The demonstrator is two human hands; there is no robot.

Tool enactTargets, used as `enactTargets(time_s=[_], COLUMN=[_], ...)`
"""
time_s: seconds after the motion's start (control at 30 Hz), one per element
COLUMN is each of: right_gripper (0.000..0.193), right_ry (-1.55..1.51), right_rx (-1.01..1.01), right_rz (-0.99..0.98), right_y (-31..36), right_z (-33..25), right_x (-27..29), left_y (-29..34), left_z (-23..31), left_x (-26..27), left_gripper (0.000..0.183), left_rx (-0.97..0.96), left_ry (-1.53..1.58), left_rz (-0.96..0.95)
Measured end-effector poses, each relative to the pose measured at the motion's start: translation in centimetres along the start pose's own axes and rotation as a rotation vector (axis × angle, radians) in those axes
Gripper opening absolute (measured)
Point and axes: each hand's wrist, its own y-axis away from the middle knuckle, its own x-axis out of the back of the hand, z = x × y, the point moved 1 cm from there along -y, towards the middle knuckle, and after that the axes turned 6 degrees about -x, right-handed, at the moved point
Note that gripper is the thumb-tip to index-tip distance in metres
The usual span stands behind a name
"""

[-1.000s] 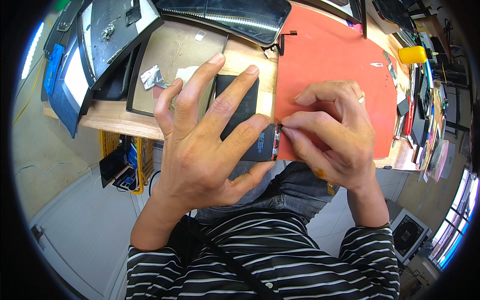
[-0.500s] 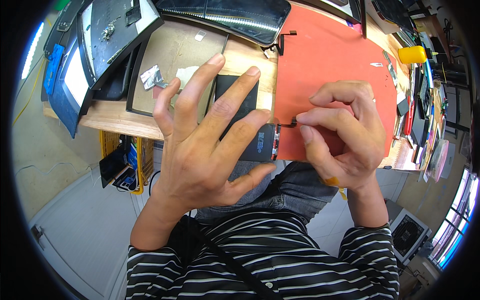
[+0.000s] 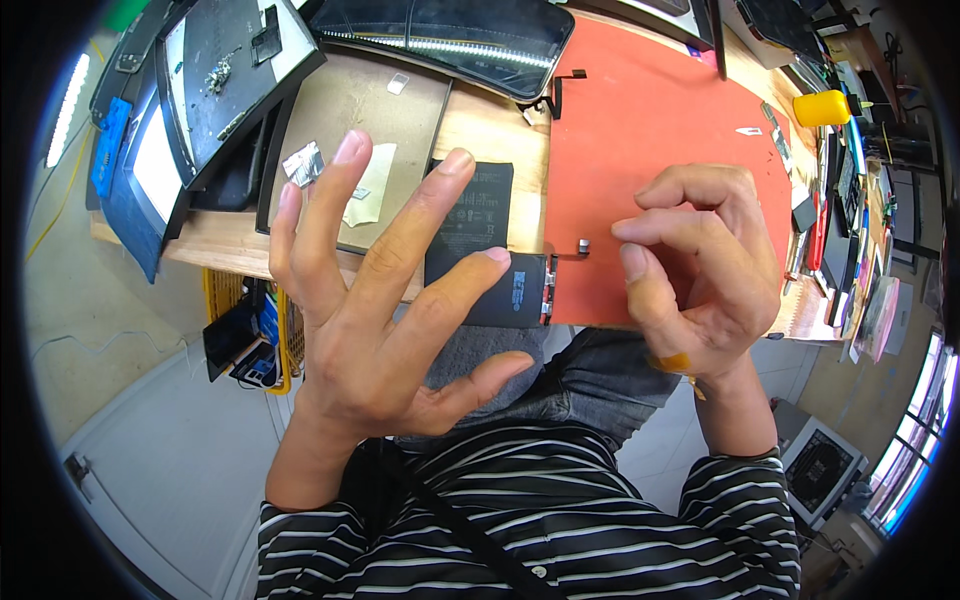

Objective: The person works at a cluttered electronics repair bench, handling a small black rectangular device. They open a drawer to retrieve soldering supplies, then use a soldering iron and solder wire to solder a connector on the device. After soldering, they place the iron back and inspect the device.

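Note:
A black L-shaped phone battery (image 3: pixel 468 222) lies at the table's near edge, its wide end by the red mat (image 3: pixel 665 130). From its right edge a thin dark flex cable reaches onto the mat, ending in a small connector (image 3: pixel 584 246). My left hand (image 3: pixel 370 320) is spread open over the battery's left side, the index fingertip in front of its wide end; I cannot tell whether it touches. To the right of the connector hovers my right hand (image 3: pixel 705 265), fingers curled, thumb and index finger apart with nothing between them. Yellowish tape sticks near its wrist.
A large dark-screened device (image 3: pixel 440 45) stands behind the battery. A brown tray (image 3: pixel 420 110) with foil scraps is at the left, beside stacked device parts (image 3: pixel 220 90). Another black flex cable (image 3: pixel 560 95) sits on the mat's far left. A yellow bottle (image 3: pixel 822 108) stands at the right.
My right thumb and index finger have let go of the battery's connector and drawn slightly right. My left hand has shifted left and a little down, uncovering more of the battery.

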Motion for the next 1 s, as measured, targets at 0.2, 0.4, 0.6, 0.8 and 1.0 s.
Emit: enactTargets(time_s=[0.2,0.4,0.6,0.8,1.0], right_gripper=[0.023,0.023,0.023,0.023,0.022], right_ry=[-0.002,0.005,-0.001,-0.017,0.001], right_rx=[0.014,0.008,-0.011,0.01,0.021], right_rz=[0.011,0.016,0.007,0.026,-0.032], right_y=[-0.1,0.0,0.0,-0.1,0.0], right_z=[0.1,0.0,0.0,0.0,-0.1], right_x=[-0.1,0.1,0.3,0.3,1.0], left_y=[0.0,0.6,2.0,2.2,2.4], left_z=[0.0,-0.1,-1.0,-0.6,-0.3], left_x=[0.2,0.7,0.7,0.7,0.6], left_gripper=[0.056,0.053,0.042,0.029,0.024], left_rx=[0.005,0.031,0.045,0.073,0.05], left_ry=[-0.017,-0.062,-0.11,-0.03,-0.042], left_rz=[0.001,0.027,0.147,0.192,0.207])
